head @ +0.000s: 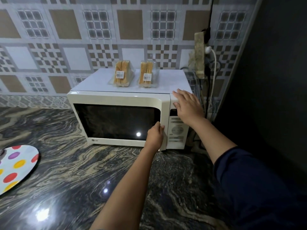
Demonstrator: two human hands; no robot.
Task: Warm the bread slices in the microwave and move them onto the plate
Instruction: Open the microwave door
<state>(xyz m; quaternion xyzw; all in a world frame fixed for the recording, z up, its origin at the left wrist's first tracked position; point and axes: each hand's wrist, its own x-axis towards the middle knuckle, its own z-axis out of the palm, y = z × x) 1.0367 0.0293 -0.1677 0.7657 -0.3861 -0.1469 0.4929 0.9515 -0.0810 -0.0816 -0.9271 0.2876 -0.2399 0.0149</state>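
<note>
Head view, one frame inspected.

1. Appliance: cream-white box-shaped microwave oven (116, 98) stands at frame centre on a dark, gold-veined polished stone counter (83, 171). Its dark-glazed door (116, 122) appears closed, or at most barely cracked.
2. Task items: two clear plastic packs of sliced bread, one (122, 74) just beside the other (147, 75), stand on the oven's top, above centre. Both look sealed, with barcode labels facing the camera. No bread is in the oven or on the plate.
3. Destination: white round plate with coloured spots (27, 152) lies at the lower left edge, well apart from the oven and partly cut off.
4. Left hand (155, 134): fingers are curled round the door's right edge, beside the grey button panel (177, 130). Judged purpose: to pull the door open.
5. Right hand (188, 107): flat, fingers straight and spread wide, pressing on the oven's top right corner and holding nothing. Judged purpose: to brace the body so the pull does not drag it along the smooth counter.
6. Progress: judged at the opening step; unpacking, warming and plating remain.
7. Risk noted: a sharp pull could topple the upright packs.
</note>
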